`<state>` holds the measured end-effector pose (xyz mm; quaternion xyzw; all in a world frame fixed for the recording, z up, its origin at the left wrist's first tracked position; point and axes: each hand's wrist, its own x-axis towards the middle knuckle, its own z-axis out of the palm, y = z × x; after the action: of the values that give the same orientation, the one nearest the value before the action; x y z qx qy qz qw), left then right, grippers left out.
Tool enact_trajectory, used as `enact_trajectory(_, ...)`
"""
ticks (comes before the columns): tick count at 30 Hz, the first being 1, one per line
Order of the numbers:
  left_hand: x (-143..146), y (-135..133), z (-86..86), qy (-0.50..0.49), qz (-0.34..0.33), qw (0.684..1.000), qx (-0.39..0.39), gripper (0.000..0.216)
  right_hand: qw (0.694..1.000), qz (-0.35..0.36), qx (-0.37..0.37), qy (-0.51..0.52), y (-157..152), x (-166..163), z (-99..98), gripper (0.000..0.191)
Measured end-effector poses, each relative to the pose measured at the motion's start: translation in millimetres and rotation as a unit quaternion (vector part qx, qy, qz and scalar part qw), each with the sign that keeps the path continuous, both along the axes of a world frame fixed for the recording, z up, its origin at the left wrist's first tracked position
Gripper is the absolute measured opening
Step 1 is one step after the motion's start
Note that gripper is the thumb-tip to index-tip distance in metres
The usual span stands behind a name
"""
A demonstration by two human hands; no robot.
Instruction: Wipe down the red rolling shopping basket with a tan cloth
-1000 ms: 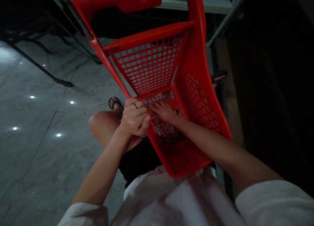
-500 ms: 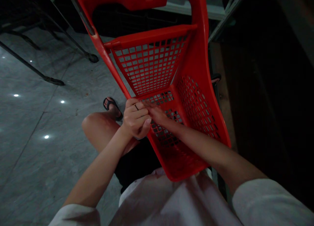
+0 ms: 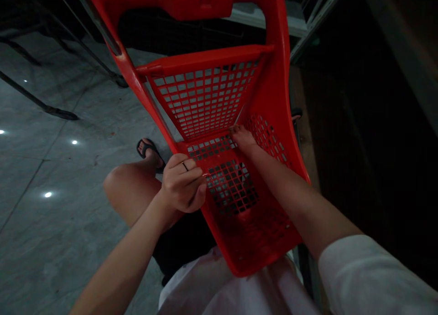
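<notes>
A red plastic shopping basket (image 3: 270, 100) with mesh walls and a thick handle leans against my lap, its open side facing me. My left hand (image 3: 181, 187), with a ring on one finger, is curled round the basket's left rim. My right hand (image 3: 243, 136) reaches deep inside the basket. Its fingers press at the far inner corner where the mesh bottom meets the right wall. Whether they hold anything is not visible.
A glossy grey tiled floor (image 3: 51, 169) with light reflections spreads to the left. My bare knee (image 3: 126, 187) and a sandalled foot (image 3: 148, 150) are beneath the basket. Dark metal legs (image 3: 51, 112) cross the far left floor. A dark shelf frame (image 3: 308, 32) stands to the right.
My right hand has slid from beside the left hand across the mesh to the basket's far right corner. The basket has shifted slightly lower and closer; the left hand keeps its grip.
</notes>
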<state>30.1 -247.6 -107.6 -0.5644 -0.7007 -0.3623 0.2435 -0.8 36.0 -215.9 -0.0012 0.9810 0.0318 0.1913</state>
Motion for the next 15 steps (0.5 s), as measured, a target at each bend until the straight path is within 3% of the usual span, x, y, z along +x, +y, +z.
enact_trajectory(15, -1, -2, 0.0, -0.016, 0.008, 1.000, -0.024, 0.023, 0.993, -0.106, 0.055, 0.025, -11, -23, -47.2, 0.057)
